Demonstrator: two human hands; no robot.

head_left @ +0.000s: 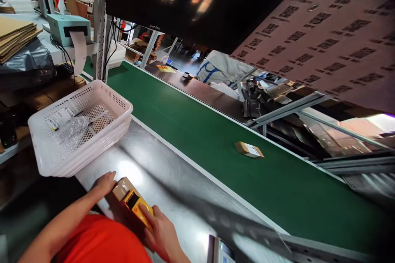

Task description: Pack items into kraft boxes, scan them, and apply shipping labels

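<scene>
Left hand: the left hand [105, 183] lies flat, fingers loosely spread, on the near end of a small cardboard box [121, 189]; pressing down, not clasping.
Right hand: the right hand [162, 232] wraps around a yellow handheld scanner [137, 207], fingers closed on its body.
Box: on the steel worktable [173, 197], just beside the scanner's head.
Basket: stacked white baskets [78, 131] with bubble wrap inside, near the left hand.
Belt: the green conveyor [200, 131] carries a labelled parcel [248, 149], well apart.

white basket stack [121, 104], green conveyor belt [191, 131] w/ small parcel [248, 149], label printer [68, 28]
</scene>
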